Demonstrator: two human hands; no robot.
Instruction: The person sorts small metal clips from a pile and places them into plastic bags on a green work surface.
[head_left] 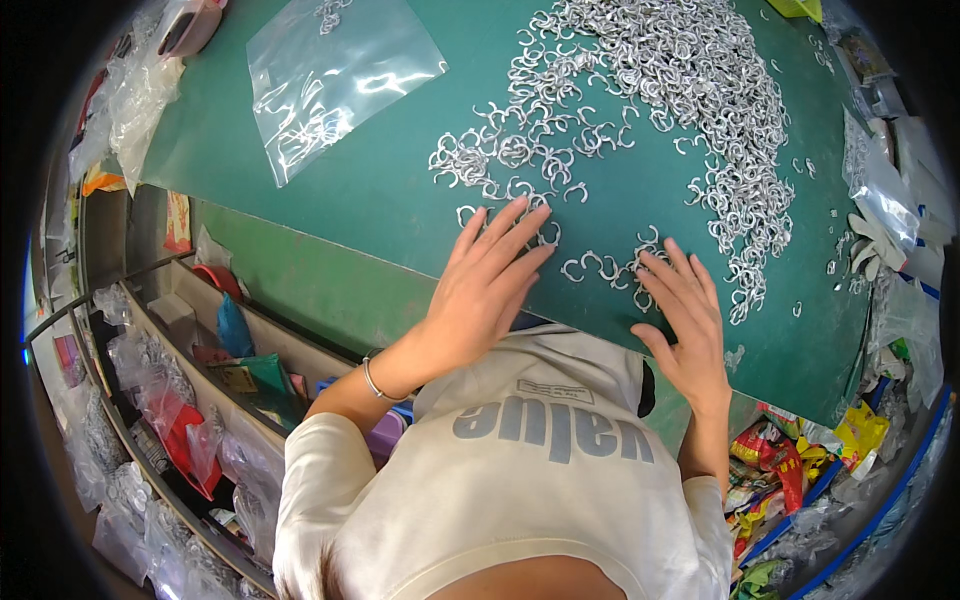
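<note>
**Hands spread flat over metal clips**

Both the left hand [490,275] and right hand [680,310] lie open, fingers splayed, grasping nothing, on the green mat [380,190], touching the near edge of a heap of silver clips [660,80]. A clear plastic bag [330,75] lies apart.

Bare green mat [400,190] between clear bag [330,75] and clip pile [670,90]: free passage. Scattered clips [510,155] crowd space ahead of both hands.

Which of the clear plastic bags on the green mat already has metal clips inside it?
The large flat bag at the mat's far left; clips show through it. The bags by the right edge look crumpled.
</note>
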